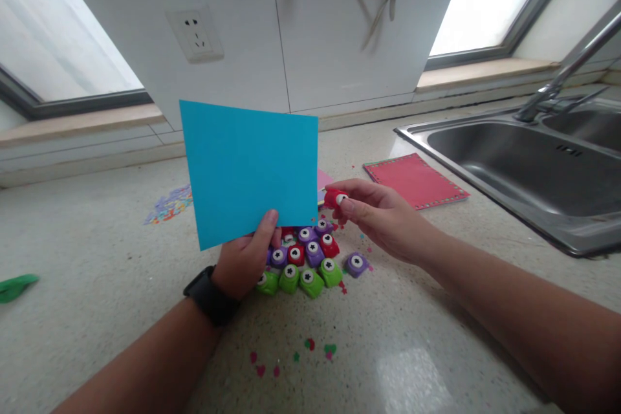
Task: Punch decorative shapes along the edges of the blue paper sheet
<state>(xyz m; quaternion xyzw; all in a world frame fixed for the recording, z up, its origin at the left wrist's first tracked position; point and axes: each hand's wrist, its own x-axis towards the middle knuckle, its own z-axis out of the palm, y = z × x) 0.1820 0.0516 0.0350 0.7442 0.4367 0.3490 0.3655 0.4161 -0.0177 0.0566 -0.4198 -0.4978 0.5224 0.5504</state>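
- Head view: left hand [245, 259] pinches blue card [250, 171] at its lower edge, upright, long axis across the view; right hand [383, 217] grips red punch [334, 198] just beside the card's lower right corner, nearer hand
- Card smooth, matte, rectangular; punch small, glossy plastic; more punches [310, 259] clustered on speckled counter [97, 259]

Home kitchen, steel sink [509, 171], faucet [565, 74], tiled wall [310, 32]
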